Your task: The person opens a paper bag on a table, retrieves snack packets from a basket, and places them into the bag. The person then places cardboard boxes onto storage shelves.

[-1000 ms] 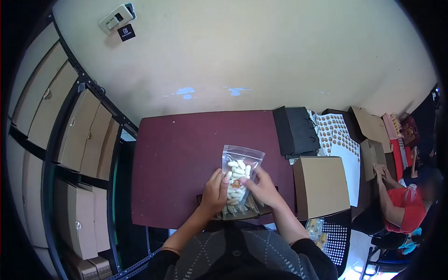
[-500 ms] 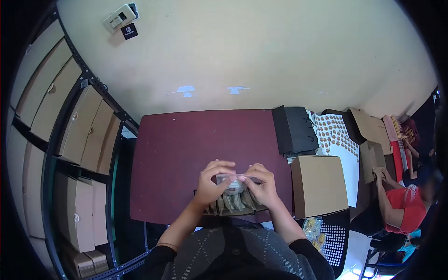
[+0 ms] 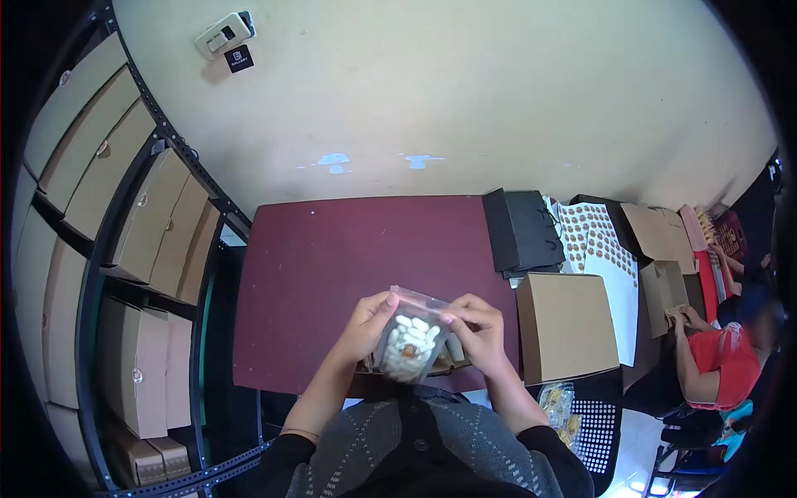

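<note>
A clear plastic pouch (image 3: pixel 409 340) hangs upright between my hands above the table's front edge. White oblong pieces fill it, and a small round brown sticker (image 3: pixel 409 352) shows on its front. My left hand (image 3: pixel 365 326) pinches its upper left corner. At the upper right corner my right hand (image 3: pixel 479 332) grips the edge between thumb and fingers. Behind the pouch stands an open cardboard box (image 3: pixel 455 358), mostly hidden; only its edges and part of its contents show.
A closed cardboard box (image 3: pixel 569 328) sits at right on the maroon table (image 3: pixel 332 249). Beyond it are black paper bags (image 3: pixel 523 232) and sticker sheets (image 3: pixel 591 232). Boxes (image 3: pixel 137 365) fill the left shelf. A person in red (image 3: pixel 718 361) works at far right.
The pouch has turned from nearly flat, seen at its top edge, to showing its front with the white pieces. My left hand has shifted slightly left and down.
</note>
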{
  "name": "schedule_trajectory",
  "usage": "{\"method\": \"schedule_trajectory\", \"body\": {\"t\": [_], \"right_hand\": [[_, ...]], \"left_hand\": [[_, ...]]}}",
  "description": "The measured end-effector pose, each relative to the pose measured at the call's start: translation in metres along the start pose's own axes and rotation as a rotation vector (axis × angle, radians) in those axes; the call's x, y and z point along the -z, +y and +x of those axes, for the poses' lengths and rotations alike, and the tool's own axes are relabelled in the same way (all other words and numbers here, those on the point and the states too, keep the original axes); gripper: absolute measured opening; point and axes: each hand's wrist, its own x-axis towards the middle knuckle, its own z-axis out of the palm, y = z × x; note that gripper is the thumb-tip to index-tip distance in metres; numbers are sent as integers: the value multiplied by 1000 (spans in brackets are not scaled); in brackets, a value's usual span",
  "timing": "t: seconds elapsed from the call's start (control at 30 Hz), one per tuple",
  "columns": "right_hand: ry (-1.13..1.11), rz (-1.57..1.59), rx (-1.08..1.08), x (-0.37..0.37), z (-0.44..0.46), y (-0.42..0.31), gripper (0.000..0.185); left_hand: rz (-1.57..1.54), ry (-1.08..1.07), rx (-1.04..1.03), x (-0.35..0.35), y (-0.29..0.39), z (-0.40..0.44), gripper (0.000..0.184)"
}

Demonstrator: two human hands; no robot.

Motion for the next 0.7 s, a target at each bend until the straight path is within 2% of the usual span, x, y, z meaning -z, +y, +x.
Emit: {"method": "schedule_trajectory", "body": {"t": [0.03,0.1,0.13,0.17,0.2,0.23,0.27,0.3,0.33,0.37,0.4,0.43,0.5,0.57,0.6,0.67,0.7], "right_hand": [[2,-1,-2,0,-1,3,8],[225,89,89,0,-3,7,7],[301,60,122,-1,-2,3,8],[302,60,122,-3,-3,1,8],[308,-29,194,-6,-4,-1,10],[311,-120,264,-7,-5,-2,12],[249,-164,395,-8,-4,-1,17],[164,-187,379,-8,-8,-2,29],[113,-234,416,-9,-5,-11,29],[63,-280,454,-11,0,-18,29],[61,-277,455,-11,1,-16,29],[94,-260,400,-11,1,-11,28],[138,-229,366,-10,2,-4,31],[215,1,275,-14,3,-11,35],[215,0,280,-16,3,-15,35],[141,397,-24,-16,3,-21,40],[39,356,-99,-10,3,-11,29]], "left_hand": [[76,125,-55,-13,12,1,39],[809,276,-361,-17,29,2,40],[810,277,-360,-15,29,-1,40],[819,190,-324,-10,30,-6,43],[826,100,-287,-7,30,-9,48],[824,98,-286,-12,29,-11,48],[715,102,-319,-20,28,-13,51],[607,108,-352,-27,27,-15,55],[471,100,-365,-33,21,-15,59],[473,105,-364,-34,20,-15,59],[383,19,-374,-35,19,-15,60],[290,-67,-382,-36,18,-15,62],[168,-60,-327,-38,5,-23,56],[417,-94,-297,-37,2,-24,44],[418,-95,-303,-37,3,-23,44],[471,27,-311,-40,10,-23,32],[496,86,-311,-42,14,-24,28]]}}
